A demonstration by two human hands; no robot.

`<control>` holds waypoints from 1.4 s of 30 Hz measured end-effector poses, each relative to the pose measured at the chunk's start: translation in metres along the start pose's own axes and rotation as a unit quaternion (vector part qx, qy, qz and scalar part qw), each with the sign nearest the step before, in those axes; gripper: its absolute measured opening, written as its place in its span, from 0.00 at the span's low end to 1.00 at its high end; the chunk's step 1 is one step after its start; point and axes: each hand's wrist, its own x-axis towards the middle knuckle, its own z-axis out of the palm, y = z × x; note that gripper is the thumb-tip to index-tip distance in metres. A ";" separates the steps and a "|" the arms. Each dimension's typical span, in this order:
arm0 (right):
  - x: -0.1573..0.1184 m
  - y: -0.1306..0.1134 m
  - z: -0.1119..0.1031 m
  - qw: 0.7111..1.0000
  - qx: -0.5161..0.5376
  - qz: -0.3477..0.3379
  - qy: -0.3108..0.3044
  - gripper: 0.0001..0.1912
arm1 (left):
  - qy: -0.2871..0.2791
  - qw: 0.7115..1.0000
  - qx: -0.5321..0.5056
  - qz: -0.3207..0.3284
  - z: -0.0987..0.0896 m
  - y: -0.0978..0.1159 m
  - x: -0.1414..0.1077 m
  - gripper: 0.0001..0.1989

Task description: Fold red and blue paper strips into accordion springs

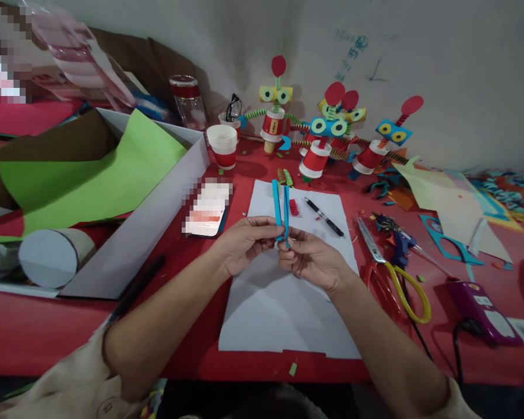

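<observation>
Both hands meet over a white sheet of paper (279,314), pinching blue paper strips (276,203). My left hand (248,241) grips the strips between thumb and fingers. My right hand (312,259) pinches their lower ends close by. The two strips stand upright, side by side, and their bottoms are partly hidden by the fingers. Just beyond lie a small red folded paper spring (293,207) and green folded paper springs (287,177). To the right of these is a black pen (324,217) lying on the sheet.
Several paper-cup robot figures (317,160) stand along the wall. Scissors (382,262), a blue glue gun (402,244) and a purple box with a cable (482,311) are at right. At left are a phone (209,206), stacked paper cups (222,145) and a white box (157,203) holding green paper.
</observation>
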 end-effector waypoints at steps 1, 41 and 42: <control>0.000 0.000 0.000 1.000 -0.012 -0.003 0.007 0.14 | 0.005 1.000 0.008 0.007 0.001 0.000 0.000 0.07; -0.001 0.000 0.011 0.951 -0.163 -0.195 0.177 0.10 | 0.136 0.986 0.012 0.093 0.016 -0.014 -0.006 0.09; -0.001 0.000 0.011 0.951 -0.163 -0.196 0.176 0.10 | 0.141 0.986 0.012 0.092 0.016 -0.015 -0.006 0.09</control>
